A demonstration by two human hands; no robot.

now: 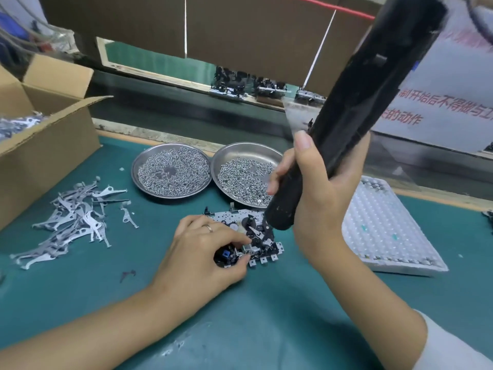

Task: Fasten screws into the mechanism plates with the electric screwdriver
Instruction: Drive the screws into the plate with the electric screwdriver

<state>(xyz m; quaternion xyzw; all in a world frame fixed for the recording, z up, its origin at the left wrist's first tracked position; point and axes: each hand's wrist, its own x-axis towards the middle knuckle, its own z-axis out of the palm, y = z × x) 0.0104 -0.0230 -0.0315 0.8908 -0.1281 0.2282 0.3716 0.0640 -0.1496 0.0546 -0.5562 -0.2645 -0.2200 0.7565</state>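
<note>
The green table (266,316) is carrying an open cardboard box (48,124) at far left and a white dimpled tray (386,231) at right. The black electric screwdriver (354,102) is tilting over the work, the right hand (314,188) wrapping its fingers around the lower barrel. Two steel dishes (170,169) (245,172) of screws are sitting behind (touching each other). The left hand (202,252) is pinching the near edge of the mechanism plate (256,233), lying mid-table beside loose metal levers (77,222).
</note>
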